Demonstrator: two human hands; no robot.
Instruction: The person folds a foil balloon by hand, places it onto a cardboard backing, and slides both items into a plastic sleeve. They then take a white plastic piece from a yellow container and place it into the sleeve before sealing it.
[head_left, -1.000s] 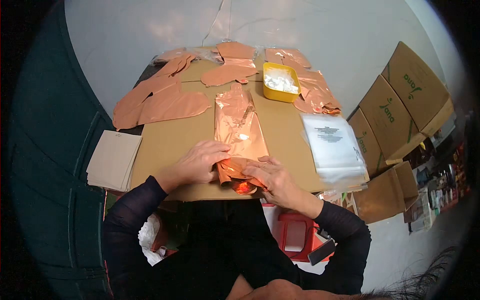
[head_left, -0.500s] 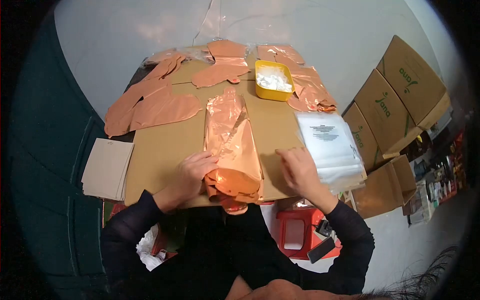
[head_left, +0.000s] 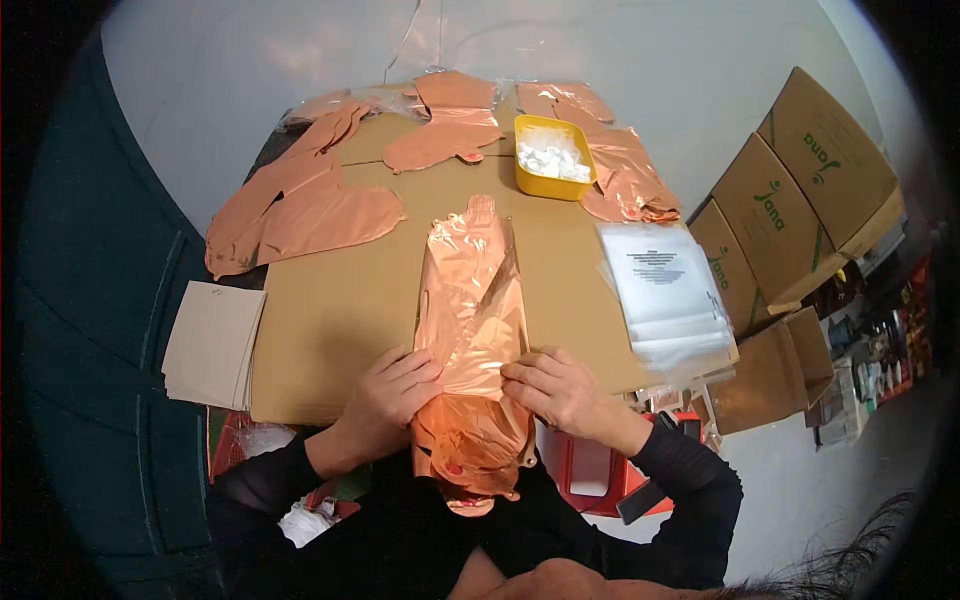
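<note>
A flat copper-coloured foil balloon, folded into a long strip, lies in front of me. Its lower end hangs past the table's near edge toward my lap. My left hand grips the strip's left edge, fingers on top. On the opposite edge, my right hand pinches the foil with its fingers bent; the thumb is mostly hidden. More flat foil balloons lie on the table at the left, at the back and at the right.
A yellow tub holds crumpled white pieces. Clear printed plastic bags lie at the table's right, beige cards at its left. Stacked cartons and an open box stand to the right. Below is a red stool.
The folded foil balloon has slid toward me and now hangs farther over the near edge. My right hand has moved left from the bare table onto the foil's right edge.
</note>
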